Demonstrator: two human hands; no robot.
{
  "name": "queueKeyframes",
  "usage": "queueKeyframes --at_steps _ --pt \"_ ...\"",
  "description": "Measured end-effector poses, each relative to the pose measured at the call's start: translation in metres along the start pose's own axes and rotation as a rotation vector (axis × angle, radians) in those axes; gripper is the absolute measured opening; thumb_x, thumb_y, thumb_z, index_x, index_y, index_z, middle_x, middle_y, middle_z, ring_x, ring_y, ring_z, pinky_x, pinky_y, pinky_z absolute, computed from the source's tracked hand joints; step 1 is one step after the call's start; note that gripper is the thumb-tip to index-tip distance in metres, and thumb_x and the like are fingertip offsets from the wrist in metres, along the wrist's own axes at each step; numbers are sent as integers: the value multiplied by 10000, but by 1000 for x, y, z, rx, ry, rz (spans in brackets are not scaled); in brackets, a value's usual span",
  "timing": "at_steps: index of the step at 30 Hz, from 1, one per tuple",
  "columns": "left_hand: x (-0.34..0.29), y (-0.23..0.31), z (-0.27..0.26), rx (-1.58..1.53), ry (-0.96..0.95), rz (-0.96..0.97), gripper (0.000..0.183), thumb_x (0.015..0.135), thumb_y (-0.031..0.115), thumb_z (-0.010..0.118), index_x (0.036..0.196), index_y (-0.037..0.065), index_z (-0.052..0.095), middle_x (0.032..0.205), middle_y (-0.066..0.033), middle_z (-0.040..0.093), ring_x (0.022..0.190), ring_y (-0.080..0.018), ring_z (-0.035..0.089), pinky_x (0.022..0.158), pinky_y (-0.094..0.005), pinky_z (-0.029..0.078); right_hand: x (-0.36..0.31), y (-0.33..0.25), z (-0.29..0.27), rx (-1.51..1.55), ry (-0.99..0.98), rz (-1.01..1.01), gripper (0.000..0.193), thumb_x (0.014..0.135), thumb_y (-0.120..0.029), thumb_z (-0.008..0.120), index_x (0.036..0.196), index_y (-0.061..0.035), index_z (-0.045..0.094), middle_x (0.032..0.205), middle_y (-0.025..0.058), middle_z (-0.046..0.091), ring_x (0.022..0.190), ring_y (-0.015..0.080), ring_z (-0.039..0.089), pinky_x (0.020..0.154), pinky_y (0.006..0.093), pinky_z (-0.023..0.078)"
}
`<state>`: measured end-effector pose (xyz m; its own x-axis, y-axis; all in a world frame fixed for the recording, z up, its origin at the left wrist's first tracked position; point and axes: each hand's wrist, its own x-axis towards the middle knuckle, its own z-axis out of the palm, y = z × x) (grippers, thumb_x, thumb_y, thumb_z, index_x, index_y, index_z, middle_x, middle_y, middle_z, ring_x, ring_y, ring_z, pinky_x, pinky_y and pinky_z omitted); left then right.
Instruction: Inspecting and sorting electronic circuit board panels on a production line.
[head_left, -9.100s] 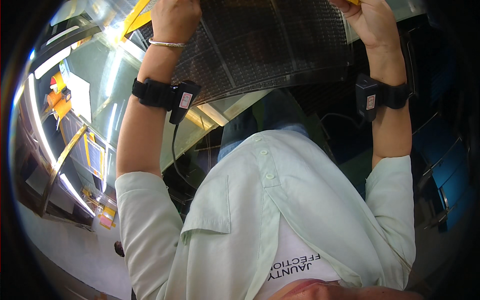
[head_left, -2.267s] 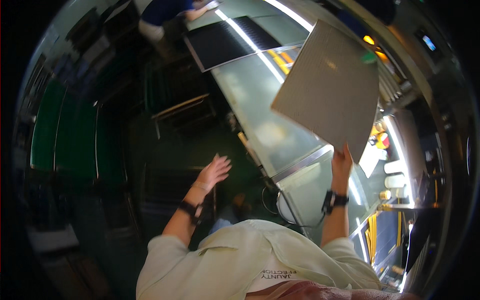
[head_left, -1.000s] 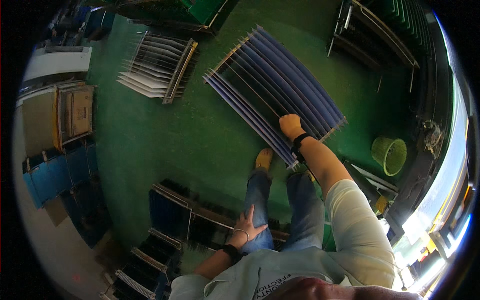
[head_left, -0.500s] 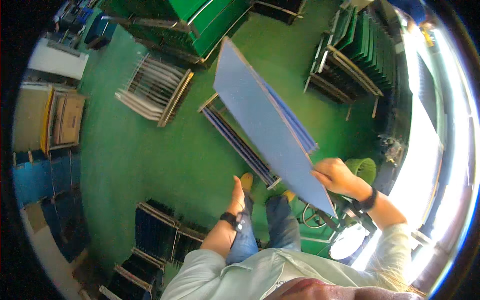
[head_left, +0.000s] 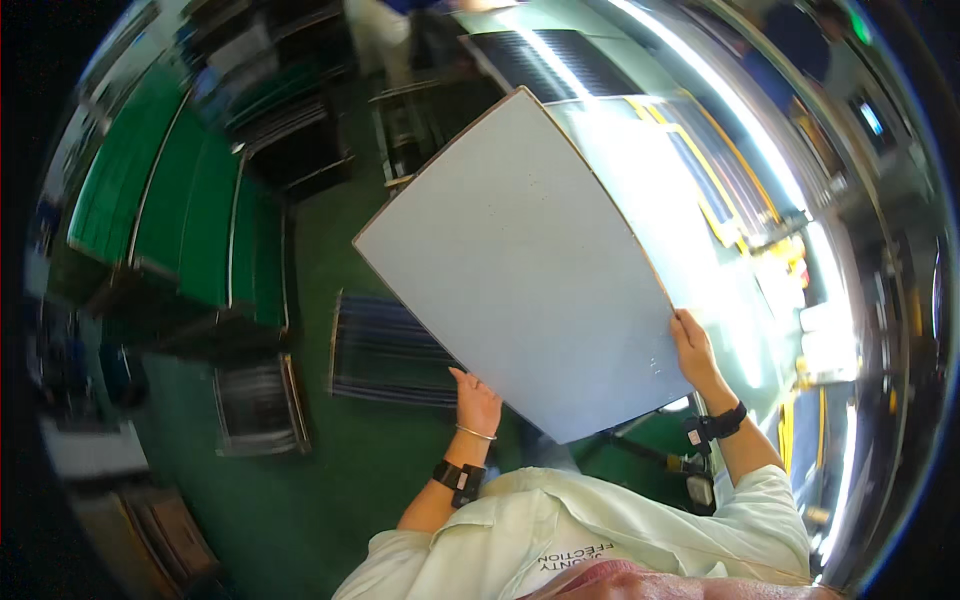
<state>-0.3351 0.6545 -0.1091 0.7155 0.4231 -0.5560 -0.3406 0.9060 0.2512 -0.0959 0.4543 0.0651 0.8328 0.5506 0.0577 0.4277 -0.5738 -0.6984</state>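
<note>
A pale grey-blue rectangular panel with a thin brownish edge is held up in front of the person's body, its broad face turned toward the camera. Its long axis slants from upper left to lower right, so that one corner points down toward the shirt and the far short edge lies well beyond both hands.

The right hand is at the panel's right long edge, close to the near end, its fingers bent over the rim and pinching it. The left hand is at the opposite long edge, its thumb standing apart from the fingers; whether it grips or merely supports the panel cannot be told. From the left hand the panel lies up and to the right; from the right hand, up and to the left.

A brightly lit tabletop runs along the right, nearer the right hand. On it, farther up, are a dark sheet and yellow-edged frames. On the left-hand side, a rack of dark blue panels stands on the green floor, partly hidden behind the panel, with tall green panels farther left.
</note>
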Motion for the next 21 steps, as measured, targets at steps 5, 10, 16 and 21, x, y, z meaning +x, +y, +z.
queueKeyframes --at_steps 5,10,16,21 --pt "-4 -98 37 652 -209 -462 594 871 565 357 1242 103 401 1244 -75 460 1189 -224 393 998 -397 288 -46 74 -112 -90 454 151 284 913 -235 468 762 5 485 611 16 316 593 83 306 507 262 294" --pt "5 -186 68 408 -375 -856 427 892 467 429 1132 115 467 1111 -54 538 1064 -180 489 915 -353 358 -118 186 -214 -211 566 306 258 896 -207 501 766 14 523 578 31 388 584 97 343 520 269 324" --pt "-5 -291 115 662 -393 -1098 427 873 391 520 1200 198 325 1132 -101 530 1006 -190 547 827 -327 443 -166 319 -283 -236 599 451 306 884 -215 526 716 41 523 568 21 409 581 99 365 525 271 330" --pt "21 -344 119 753 -377 -1142 419 879 333 524 1197 145 325 1156 -107 526 1000 -230 558 827 -370 451 -174 416 -308 -246 433 539 305 873 -267 531 861 27 612 701 125 613 660 152 555 644 280 430"
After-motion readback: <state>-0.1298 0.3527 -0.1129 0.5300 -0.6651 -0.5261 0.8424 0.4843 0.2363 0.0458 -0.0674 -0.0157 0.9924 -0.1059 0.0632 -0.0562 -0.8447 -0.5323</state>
